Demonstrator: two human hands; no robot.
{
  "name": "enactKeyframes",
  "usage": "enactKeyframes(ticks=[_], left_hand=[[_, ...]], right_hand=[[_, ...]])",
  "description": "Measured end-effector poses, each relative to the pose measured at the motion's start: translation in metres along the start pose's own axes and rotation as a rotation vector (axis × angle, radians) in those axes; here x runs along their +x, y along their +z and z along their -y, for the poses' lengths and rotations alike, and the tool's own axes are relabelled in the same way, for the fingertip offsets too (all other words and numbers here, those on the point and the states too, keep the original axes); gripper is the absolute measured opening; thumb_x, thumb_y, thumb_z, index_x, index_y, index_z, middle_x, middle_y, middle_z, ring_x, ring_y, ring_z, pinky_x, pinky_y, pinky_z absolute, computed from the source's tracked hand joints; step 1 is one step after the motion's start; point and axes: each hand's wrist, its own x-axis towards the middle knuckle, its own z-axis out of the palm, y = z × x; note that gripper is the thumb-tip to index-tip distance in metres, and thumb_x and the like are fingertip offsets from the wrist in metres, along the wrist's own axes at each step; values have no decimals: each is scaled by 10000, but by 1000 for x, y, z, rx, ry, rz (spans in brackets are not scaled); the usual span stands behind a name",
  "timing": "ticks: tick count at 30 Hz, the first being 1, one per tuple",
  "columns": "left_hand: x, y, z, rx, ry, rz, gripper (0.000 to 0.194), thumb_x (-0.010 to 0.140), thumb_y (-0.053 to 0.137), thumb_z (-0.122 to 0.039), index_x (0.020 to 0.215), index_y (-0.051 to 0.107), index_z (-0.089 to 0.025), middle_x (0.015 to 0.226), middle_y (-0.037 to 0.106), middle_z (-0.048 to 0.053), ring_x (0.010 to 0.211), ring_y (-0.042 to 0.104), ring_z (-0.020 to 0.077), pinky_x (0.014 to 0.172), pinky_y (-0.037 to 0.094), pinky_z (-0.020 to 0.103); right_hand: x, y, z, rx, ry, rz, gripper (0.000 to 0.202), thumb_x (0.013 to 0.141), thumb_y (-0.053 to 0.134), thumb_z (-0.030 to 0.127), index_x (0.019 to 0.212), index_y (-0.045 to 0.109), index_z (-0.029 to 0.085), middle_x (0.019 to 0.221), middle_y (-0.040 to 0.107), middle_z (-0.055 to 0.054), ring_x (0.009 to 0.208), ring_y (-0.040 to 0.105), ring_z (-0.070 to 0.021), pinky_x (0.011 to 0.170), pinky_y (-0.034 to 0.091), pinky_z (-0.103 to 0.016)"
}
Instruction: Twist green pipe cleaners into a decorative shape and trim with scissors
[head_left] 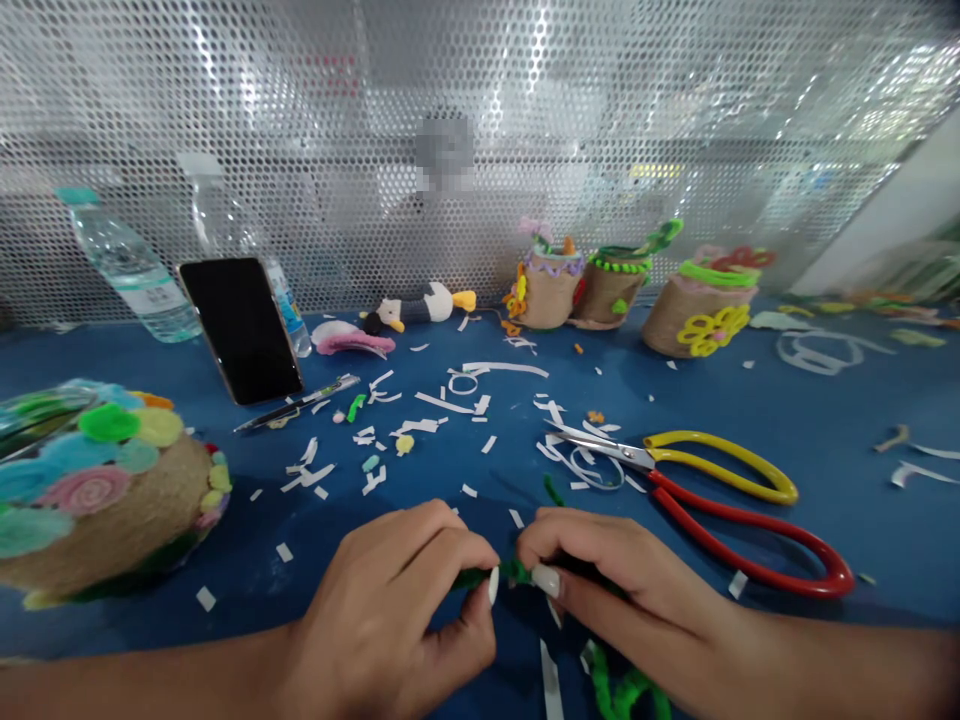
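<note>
**One green fuzzy strand (516, 572) pinched between my two hands**

I have one blue tabletop (262, 560) below me. Four twine-wrapped pots stand on it: the nearest pot (165, 490) at 9 o'clock from my hands, the other three in a row from 12 to 1. My left hand (390, 600) has thumb and forefinger closed on the strand; my right hand (637, 590) nips it just beside. So the strand sits at the left hand's 3 o'clock and the right hand's 9, right at the fingertips. More green strand (630, 690) lies at 5 o'clock; I can't tell whether it joins the pinched piece. Two bottles (154, 290) stand between 10 and 11. I count one pair of scissors (645, 456), blades slightly parted, at 2; one phone (244, 330) towards 11; one pen (300, 405) at 10. White paper scraps (309, 478), too many for me to count, lie strewn from 10 to 3.
</note>
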Motion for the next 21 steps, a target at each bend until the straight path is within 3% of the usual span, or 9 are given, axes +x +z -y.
enactKeyframes(ticks=[5, 11, 21], left_hand=[[1, -1, -1, -33, 3, 1, 132, 771, 503, -84, 828, 569, -183, 681, 584, -23, 606, 544, 100, 549, 430, 213], [-3, 1, 1, 16, 57, 12, 133, 805, 500, -104, 875, 561, -200, 693, 578, -21, 587, 527, 109, 536, 406, 227], [-5, 2, -1, 103, 196, 38, 141, 852, 414, -104, 890, 535, -166, 704, 600, 13, 578, 561, 133, 506, 434, 242]], right_hand=[[-3, 2, -2, -13, -1, -43, 72, 834, 454, 129, 852, 504, 177, 676, 512, 36, 563, 448, -77, 515, 383, -168], [-6, 1, -2, -41, -38, -27, 165, 895, 386, 116, 813, 520, 165, 704, 548, 17, 641, 500, -79, 609, 409, -164], [-2, 1, -5, 73, 1, 49, 207, 878, 377, 79, 731, 497, 165, 642, 518, 33, 582, 477, -71, 547, 379, -163]])
